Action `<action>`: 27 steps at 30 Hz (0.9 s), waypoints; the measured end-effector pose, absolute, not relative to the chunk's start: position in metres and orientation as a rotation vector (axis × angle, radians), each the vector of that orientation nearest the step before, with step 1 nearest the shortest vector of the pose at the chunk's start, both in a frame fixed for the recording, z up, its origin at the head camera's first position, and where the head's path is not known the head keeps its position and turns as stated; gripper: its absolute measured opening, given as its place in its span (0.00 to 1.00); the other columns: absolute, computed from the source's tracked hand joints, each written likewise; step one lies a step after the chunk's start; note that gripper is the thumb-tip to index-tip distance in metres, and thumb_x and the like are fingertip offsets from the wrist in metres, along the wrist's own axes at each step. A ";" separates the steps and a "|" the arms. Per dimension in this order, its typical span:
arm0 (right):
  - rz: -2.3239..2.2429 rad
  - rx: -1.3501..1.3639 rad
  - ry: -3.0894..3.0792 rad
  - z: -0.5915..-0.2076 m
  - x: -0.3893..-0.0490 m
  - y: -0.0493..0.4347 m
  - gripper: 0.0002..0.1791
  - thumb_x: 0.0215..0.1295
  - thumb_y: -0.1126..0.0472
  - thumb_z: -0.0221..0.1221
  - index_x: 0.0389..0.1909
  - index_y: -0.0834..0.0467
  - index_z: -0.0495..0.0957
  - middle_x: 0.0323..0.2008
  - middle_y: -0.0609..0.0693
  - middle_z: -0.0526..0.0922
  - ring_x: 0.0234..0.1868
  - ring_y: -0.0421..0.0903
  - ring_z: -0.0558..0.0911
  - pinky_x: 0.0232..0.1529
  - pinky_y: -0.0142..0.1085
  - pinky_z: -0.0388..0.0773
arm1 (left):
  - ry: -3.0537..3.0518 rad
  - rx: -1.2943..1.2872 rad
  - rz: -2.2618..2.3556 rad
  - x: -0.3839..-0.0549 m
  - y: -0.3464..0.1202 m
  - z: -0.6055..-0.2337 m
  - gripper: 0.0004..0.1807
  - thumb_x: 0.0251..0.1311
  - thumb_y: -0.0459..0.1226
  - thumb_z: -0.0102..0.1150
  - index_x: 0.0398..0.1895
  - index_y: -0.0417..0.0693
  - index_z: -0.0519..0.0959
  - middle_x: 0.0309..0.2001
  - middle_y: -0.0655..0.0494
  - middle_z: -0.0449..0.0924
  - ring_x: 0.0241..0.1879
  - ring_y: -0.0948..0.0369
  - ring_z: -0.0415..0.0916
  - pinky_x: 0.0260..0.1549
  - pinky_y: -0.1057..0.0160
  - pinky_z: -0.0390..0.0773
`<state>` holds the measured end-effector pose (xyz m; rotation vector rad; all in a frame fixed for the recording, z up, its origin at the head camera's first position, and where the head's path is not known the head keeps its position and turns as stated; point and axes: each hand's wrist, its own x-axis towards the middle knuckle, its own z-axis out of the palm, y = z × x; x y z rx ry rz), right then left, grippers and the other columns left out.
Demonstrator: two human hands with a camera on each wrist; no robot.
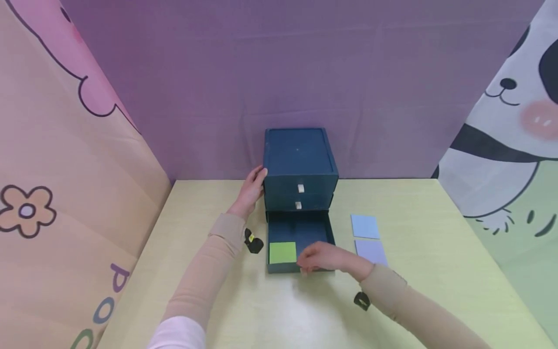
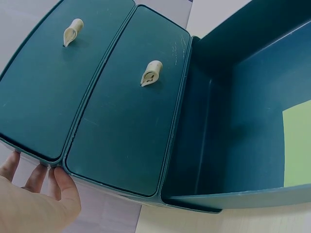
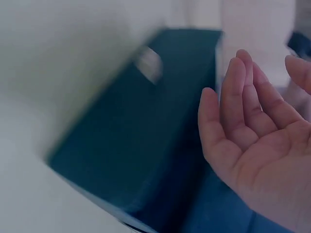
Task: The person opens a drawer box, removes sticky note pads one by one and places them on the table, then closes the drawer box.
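A dark blue drawer cabinet stands against the purple backdrop, its two upper drawers closed and its bottom drawer pulled out. Inside that drawer, at the front left, lies a green sticky note. My left hand rests with its fingertips along the cabinet's left side, as the left wrist view also shows. Over the front edge of the pulled-out drawer is my right hand, beside the pale pull tab. Its fingers are loosely bent and hold nothing in the right wrist view.
Right of the drawer, a light blue sticky note and a lilac sticky note lie on the pale table. My right forearm passes close to the lilac one. Small black pieces show near each wrist. Printed cloths hang at both sides.
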<state>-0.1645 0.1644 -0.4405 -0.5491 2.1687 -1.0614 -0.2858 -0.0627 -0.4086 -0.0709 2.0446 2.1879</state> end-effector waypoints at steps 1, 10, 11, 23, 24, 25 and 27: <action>-1.077 -0.548 2.165 -0.436 -0.169 0.164 0.18 0.67 0.57 0.54 0.47 0.68 0.79 0.38 0.59 0.83 0.37 0.44 0.80 0.47 0.40 0.78 | 2.040 -0.069 2.191 -0.286 -0.063 -0.409 0.33 0.69 0.53 0.45 0.73 0.53 0.54 0.74 0.52 0.48 0.72 0.52 0.49 0.68 0.47 0.55; -0.959 -0.688 2.235 -0.407 -0.211 0.143 0.20 0.69 0.56 0.52 0.54 0.65 0.76 0.46 0.60 0.82 0.46 0.52 0.81 0.53 0.47 0.76 | 2.043 -0.094 2.205 -0.286 -0.062 -0.410 0.32 0.69 0.53 0.46 0.72 0.54 0.56 0.73 0.52 0.51 0.71 0.52 0.52 0.68 0.48 0.57; -0.929 -0.718 2.245 -0.406 -0.215 0.140 0.20 0.70 0.56 0.51 0.54 0.65 0.76 0.46 0.60 0.82 0.45 0.51 0.81 0.53 0.46 0.76 | 2.042 -0.092 2.209 -0.287 -0.062 -0.410 0.32 0.69 0.52 0.46 0.72 0.54 0.56 0.73 0.52 0.51 0.71 0.52 0.52 0.68 0.48 0.57; -0.470 -0.776 2.369 -0.424 -0.255 0.110 0.17 0.69 0.57 0.53 0.53 0.61 0.78 0.42 0.50 0.83 0.39 0.41 0.80 0.48 0.37 0.77 | 2.030 -0.067 2.208 -0.284 -0.062 -0.406 0.32 0.70 0.51 0.45 0.73 0.52 0.55 0.74 0.50 0.50 0.72 0.54 0.49 0.68 0.48 0.57; -0.442 -0.775 2.380 -0.426 -0.257 0.108 0.17 0.68 0.57 0.54 0.52 0.61 0.79 0.43 0.50 0.83 0.39 0.41 0.80 0.48 0.38 0.77 | 2.031 -0.071 2.214 -0.286 -0.062 -0.409 0.32 0.69 0.51 0.45 0.73 0.52 0.55 0.74 0.51 0.50 0.72 0.54 0.50 0.67 0.48 0.57; -0.415 -0.769 2.393 -0.429 -0.258 0.106 0.16 0.68 0.57 0.54 0.51 0.60 0.79 0.44 0.50 0.83 0.41 0.42 0.80 0.49 0.38 0.77 | 2.030 -0.074 2.217 -0.286 -0.062 -0.408 0.32 0.70 0.51 0.45 0.73 0.52 0.55 0.74 0.51 0.51 0.72 0.55 0.50 0.67 0.48 0.58; -0.365 -0.758 2.412 -0.433 -0.260 0.102 0.15 0.67 0.57 0.56 0.50 0.59 0.80 0.46 0.50 0.82 0.43 0.43 0.79 0.50 0.39 0.76 | 2.026 -0.068 2.223 -0.285 -0.062 -0.408 0.31 0.70 0.50 0.45 0.73 0.52 0.55 0.74 0.50 0.50 0.72 0.54 0.50 0.67 0.48 0.57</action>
